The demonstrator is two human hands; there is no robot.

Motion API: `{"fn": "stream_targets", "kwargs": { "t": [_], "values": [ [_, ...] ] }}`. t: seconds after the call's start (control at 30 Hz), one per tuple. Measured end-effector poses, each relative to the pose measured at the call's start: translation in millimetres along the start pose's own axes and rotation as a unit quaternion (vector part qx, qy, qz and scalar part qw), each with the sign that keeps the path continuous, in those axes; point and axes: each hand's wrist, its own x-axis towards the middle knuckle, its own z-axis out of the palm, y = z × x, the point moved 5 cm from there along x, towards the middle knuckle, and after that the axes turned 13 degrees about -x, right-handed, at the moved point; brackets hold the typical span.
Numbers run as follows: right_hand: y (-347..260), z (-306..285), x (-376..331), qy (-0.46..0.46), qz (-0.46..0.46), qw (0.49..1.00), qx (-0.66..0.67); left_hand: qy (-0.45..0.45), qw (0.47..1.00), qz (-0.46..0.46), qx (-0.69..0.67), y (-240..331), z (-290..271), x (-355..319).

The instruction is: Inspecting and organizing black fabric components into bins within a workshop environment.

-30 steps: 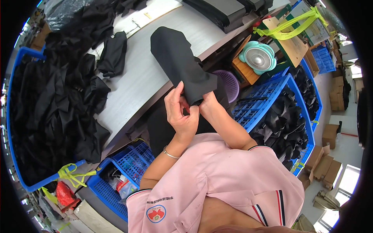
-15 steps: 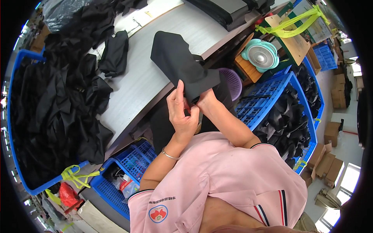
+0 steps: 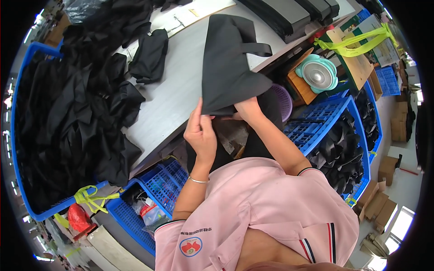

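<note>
A person in a pink shirt [image 3: 262, 203] works bare-handed on a black fabric piece [image 3: 226, 67], held at the near edge of a grey bench [image 3: 167, 115]. The left grip [image 3: 200, 135] is nearly closed, thumb and fingers drawn together at the cloth's lower left corner. The right grip [image 3: 247, 108] sits at the lower edge, to the right of the left one; its fingers vanish beneath the fabric, and how tightly they are closed cannot be told.

The piece stands up and away from both grips, its far end unsupported by either, its right side bent into a point above the right grip. That one-ended hold is the likeliest source of trouble: the far end could fold over, or the cloth could twist, if one side were pulled harder than the other. A strap loop [image 3: 257, 49], jutting right beyond the right grip, might catch on the bench edge.

Should the left corner slip, the piece could drop toward the lap just below the grips, or toward a purple basket [image 3: 285, 103] to the right. Left of the grips, a folded black piece [image 3: 151, 56] lies near enough in colour to be confused with it.
</note>
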Motion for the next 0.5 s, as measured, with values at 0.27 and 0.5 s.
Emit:
{"fn": "stream_targets", "kwargs": {
  "t": [0.27, 0.5],
  "values": [
    [-26.4, 7.7, 4.6, -0.263, -0.014, 0.96, -0.094, 0.047, 0.9, -0.301, -0.312, -93.5, -5.4, -14.3],
    [-78.9, -23.4, 23.4, -0.137, -0.042, 0.955, 0.261, 0.017, 0.842, -0.393, -0.369, -82.6, 30.4, -13.8]
  ]
}}
